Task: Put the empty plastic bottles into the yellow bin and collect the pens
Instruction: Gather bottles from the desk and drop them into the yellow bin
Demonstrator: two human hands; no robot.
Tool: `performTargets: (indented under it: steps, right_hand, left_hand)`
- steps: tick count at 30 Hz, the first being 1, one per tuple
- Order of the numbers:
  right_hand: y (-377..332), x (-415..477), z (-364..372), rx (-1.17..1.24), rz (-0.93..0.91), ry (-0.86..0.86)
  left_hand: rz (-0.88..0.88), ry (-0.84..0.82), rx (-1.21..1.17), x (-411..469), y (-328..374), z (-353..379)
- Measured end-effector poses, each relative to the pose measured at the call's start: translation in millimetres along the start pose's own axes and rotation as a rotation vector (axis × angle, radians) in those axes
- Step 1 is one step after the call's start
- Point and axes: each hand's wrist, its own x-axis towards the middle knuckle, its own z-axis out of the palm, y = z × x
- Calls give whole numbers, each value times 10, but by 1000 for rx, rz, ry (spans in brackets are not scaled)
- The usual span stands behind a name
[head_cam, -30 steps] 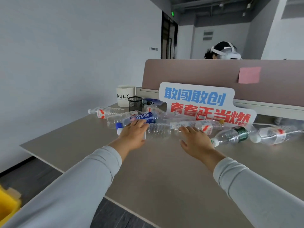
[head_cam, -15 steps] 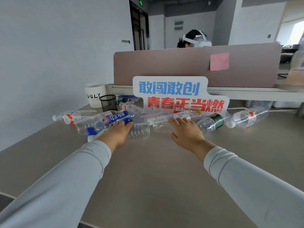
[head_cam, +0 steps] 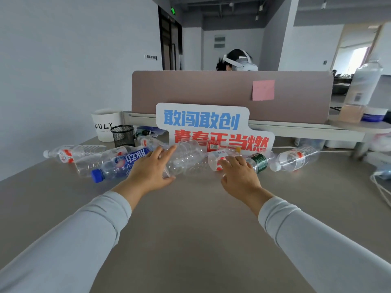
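My left hand (head_cam: 151, 172) grasps a clear unlabelled bottle (head_cam: 186, 157). The thumb lies under its near end, the fingers (head_cam: 164, 152) lie almost straight over its top, and the bottle tilts up toward the sign board (head_cam: 201, 121). My right hand (head_cam: 239, 176) is near it, with its fingers bent down onto a red-and-white labelled bottle (head_cam: 215, 160) and touching it. The thumb stands apart on the near side, and I cannot tell whether this hand has closed on that bottle. Both hands are over the grey desk (head_cam: 190, 229). The empty bottles lie on their sides in a loose row along its far part, in front of the board. Left of my left hand is a blue-capped bottle (head_cam: 120, 166) with a blue label, partly behind the hand. Beside that lies a second clear bottle (head_cam: 88, 166), and beyond it the far-left bottle (head_cam: 69, 154), which has a white cap. Right of my right hand is a green-labelled bottle (head_cam: 259, 163), just beside the knuckles, then the far-right bottle (head_cam: 296, 159), also white-capped. A black mesh pen cup (head_cam: 122, 135) stands upright behind the left group, just beside a white mug (head_cam: 105, 125) marked DULY. The cup's contents cannot be made out. Behind the board is a brown partition (head_cam: 211, 92) bearing a pink note (head_cam: 263, 89). A person's head in a white headset (head_cam: 241, 62) shows above the partition.
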Motion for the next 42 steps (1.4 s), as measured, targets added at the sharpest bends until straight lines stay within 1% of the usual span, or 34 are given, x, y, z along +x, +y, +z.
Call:
performTargets:
  steps: [6, 13, 15, 16, 20, 23, 25, 27, 29, 32, 35, 38, 42]
  right_hand:
    - [229, -10, 115, -138, 13, -196]
    - [228, -118, 154, -187, -48, -98]
    - [159, -125, 118, -185, -66, -37]
    - [106, -119, 85, -176, -78, 24]
    - [-246, -84, -141, -40, -156, 344]
    - [-654, -19, -353, 97, -240, 540]
    - [-974, 29, -479, 191, -300, 643]
    - [-1337, 75, -575, 288, -388, 703]
    - [-1739, 117, -629, 385, -486, 717]
    - [-2421, 155, -654, 526, -637, 711]
    - [-3156, 147, -641, 674, -793, 664]
    - [-3911, 27, -621, 847, -884, 549]
    - [-4838, -331, -629, 1086, -975, 403]
  left_hand:
    - [6, 77, -78, 36, 179, 24]
    - [26, 119, -75, -145, 97, -34]
    - [12, 128, -64, -228, 35, -87]
    - [-3, 137, -58, -274, 9, -127]
    - [-50, 174, -62, -491, -153, -335]
    - [-63, 189, -31, -734, -337, -516]
    - [-102, 211, -7, -955, -480, -660]
    - [-171, 232, 4, -1216, -655, -824]
    - [-256, 249, 28, -1517, -875, -986]
    - [-399, 243, 98, -2060, -1247, -1241]
    - [-568, 215, 173, -2688, -1600, -1520]
    - [-722, 180, 267, -3373, -1874, -1749]
    - [-906, 155, 375, -4192, -2063, -2016]
